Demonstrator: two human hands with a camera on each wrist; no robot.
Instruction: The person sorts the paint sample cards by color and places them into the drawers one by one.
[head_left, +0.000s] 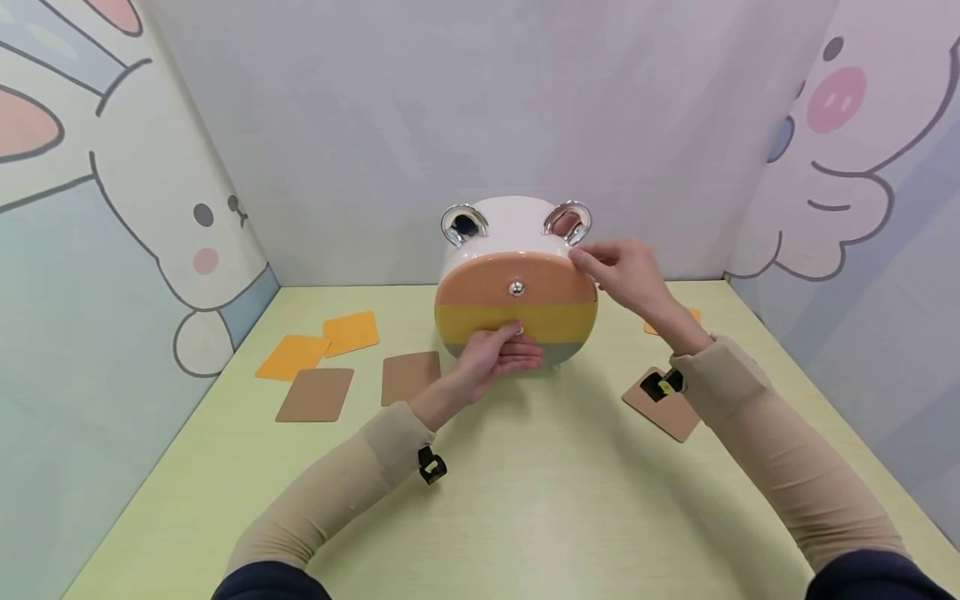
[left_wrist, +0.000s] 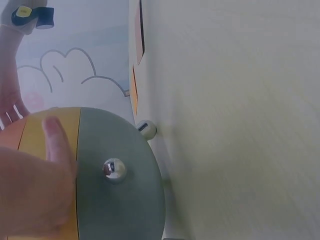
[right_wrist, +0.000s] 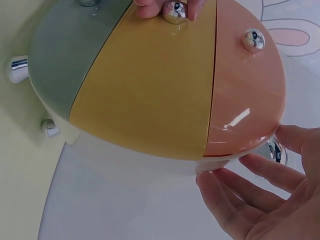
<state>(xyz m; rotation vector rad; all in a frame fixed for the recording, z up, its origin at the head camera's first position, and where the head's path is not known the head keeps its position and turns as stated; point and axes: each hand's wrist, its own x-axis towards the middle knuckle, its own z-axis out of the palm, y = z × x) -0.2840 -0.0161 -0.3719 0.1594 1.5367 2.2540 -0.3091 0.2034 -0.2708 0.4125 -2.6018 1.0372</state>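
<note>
A drawer box (head_left: 495, 221) with a white shell and silver ears stands on the table. Its front has an orange drawer (head_left: 472, 282), a yellow drawer (head_left: 465, 317) and a grey-green drawer (left_wrist: 125, 210), each with a round silver knob. My left hand (head_left: 491, 360) is at the yellow drawer, and its fingertips pinch that drawer's knob (right_wrist: 175, 13). Beside the right ear (head_left: 567, 222), my right hand (head_left: 626, 271) rests its thumb and fingertips against the shell's upper right edge. The drawers' fronts sit flush together.
On the left lie orange cards (head_left: 292, 358) and brown cards (head_left: 315, 396). To the right are another brown card (head_left: 663, 412) and an orange card (head_left: 693, 314), partly hidden by my right arm. Walls with cartoon animals (head_left: 142, 167) enclose the table's sides and back.
</note>
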